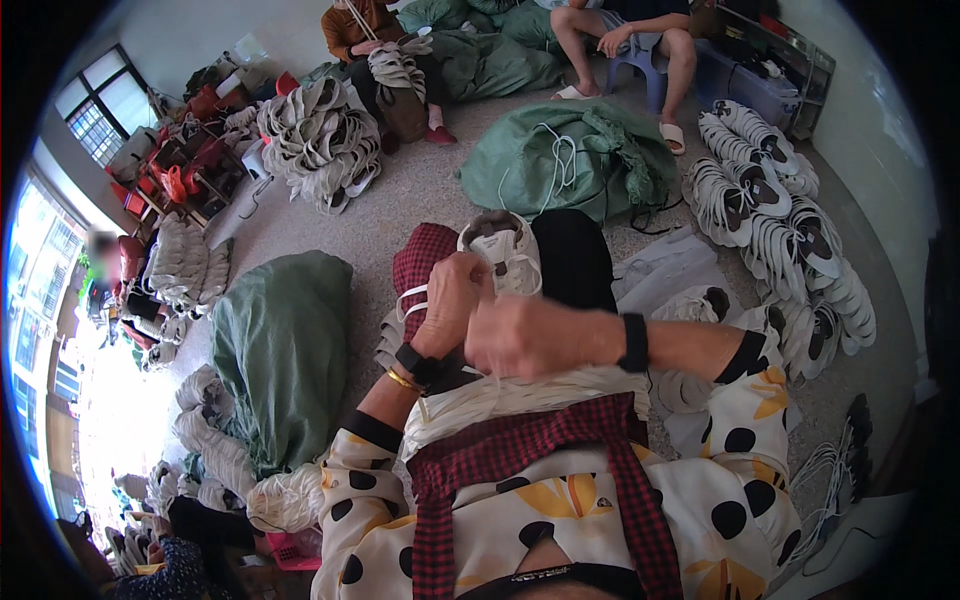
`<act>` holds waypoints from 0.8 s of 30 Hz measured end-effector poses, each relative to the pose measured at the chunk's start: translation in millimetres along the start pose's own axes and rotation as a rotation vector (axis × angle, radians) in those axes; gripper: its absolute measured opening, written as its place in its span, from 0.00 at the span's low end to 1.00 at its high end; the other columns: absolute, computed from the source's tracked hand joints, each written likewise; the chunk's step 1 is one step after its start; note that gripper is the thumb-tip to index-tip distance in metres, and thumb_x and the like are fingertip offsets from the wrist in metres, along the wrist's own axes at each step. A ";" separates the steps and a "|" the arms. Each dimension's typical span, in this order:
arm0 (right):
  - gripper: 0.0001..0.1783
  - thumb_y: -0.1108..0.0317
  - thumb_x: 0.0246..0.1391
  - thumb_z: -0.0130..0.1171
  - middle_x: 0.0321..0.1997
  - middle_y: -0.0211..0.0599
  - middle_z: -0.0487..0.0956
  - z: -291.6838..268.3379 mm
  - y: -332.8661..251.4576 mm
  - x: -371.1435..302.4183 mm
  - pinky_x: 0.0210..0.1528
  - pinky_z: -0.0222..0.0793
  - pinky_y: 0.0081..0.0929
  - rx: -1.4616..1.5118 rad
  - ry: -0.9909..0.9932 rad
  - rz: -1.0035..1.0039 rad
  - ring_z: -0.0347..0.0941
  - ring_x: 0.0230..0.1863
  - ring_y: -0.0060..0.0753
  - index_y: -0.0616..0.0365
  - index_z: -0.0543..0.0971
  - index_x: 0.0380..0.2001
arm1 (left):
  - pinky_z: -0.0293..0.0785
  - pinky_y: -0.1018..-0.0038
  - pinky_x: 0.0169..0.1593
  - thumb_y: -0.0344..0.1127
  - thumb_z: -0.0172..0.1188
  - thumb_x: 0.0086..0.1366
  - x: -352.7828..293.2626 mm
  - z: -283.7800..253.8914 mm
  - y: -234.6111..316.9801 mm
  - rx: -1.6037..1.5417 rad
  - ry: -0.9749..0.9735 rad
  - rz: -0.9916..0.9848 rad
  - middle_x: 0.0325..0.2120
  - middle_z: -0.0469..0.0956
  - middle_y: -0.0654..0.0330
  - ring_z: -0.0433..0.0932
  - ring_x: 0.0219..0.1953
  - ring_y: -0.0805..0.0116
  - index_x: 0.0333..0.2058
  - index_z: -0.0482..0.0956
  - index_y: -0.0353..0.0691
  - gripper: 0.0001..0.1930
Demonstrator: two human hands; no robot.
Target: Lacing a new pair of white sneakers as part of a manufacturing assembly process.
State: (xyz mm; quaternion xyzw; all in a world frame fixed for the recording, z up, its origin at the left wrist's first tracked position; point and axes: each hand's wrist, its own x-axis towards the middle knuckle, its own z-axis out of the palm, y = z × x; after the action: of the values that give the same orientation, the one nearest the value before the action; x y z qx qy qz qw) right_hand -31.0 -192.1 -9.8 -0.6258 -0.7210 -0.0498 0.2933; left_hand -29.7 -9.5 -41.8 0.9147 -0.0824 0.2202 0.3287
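A white shoe upper [497,237] with a brown-grey lining rests between my knees, toe end toward me. A white shoelace [412,303] loops out beside my left hand [455,295], whose fingers are pinched together at the upper's near left edge. Just right of it and closer to me, my right hand [540,335] is closed, its fingers curled and smeared by motion. What it grips is hidden. Below both hands, a bundle of white laces [530,405] lies across my lap over the red-and-black checked apron [520,445].
Green sacks [280,350] stand left and ahead [570,160]. Stacked shoe uppers [780,220] line the right wall, with another pile [322,140] at far left. Two people sit ahead, one holding uppers [397,68]. Another person's sleeve [180,560] shows at lower left.
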 end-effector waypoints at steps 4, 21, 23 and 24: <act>0.07 0.70 0.52 0.57 0.38 0.38 0.75 -23.8 65.3 -13.4 0.49 0.68 0.35 -0.280 0.244 0.277 0.71 0.45 0.40 0.58 0.76 0.34 | 0.75 0.58 0.31 0.29 0.62 0.49 0.3 8.9 7.1 0.216 0.015 0.037 0.20 0.78 0.45 0.80 0.26 0.45 0.23 0.78 0.33 0.05; 0.04 0.68 0.45 0.60 0.30 0.32 0.72 -22.8 98.3 -33.6 0.49 0.61 0.32 -0.243 0.138 0.231 0.63 0.40 0.38 0.56 0.79 0.22 | 0.74 0.51 0.32 0.27 0.59 0.51 9.4 12.8 26.9 0.431 -0.060 -0.020 0.23 0.78 0.41 0.79 0.29 0.40 0.21 0.75 0.31 0.05; 0.05 0.68 0.47 0.59 0.30 0.32 0.72 -25.7 96.8 -34.1 0.50 0.59 0.32 -0.244 0.111 0.230 0.63 0.40 0.38 0.56 0.79 0.22 | 0.75 0.54 0.31 0.27 0.59 0.51 14.6 16.1 16.7 0.449 -0.093 -0.004 0.22 0.78 0.43 0.80 0.27 0.44 0.22 0.76 0.31 0.04; 0.05 0.68 0.47 0.59 0.30 0.32 0.72 -23.0 97.5 -35.2 0.50 0.59 0.32 -0.245 0.117 0.234 0.63 0.40 0.38 0.56 0.79 0.22 | 0.75 0.58 0.30 0.27 0.60 0.51 16.1 15.5 10.9 0.467 -0.122 0.007 0.22 0.79 0.44 0.80 0.25 0.49 0.23 0.78 0.31 0.04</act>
State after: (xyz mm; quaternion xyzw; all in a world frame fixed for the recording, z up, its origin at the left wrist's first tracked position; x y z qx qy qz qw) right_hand 69.7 -212.3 -36.7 -0.7325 -0.6136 -0.1391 0.2600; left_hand -13.3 -27.9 -38.9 0.9772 -0.0522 0.1787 0.1021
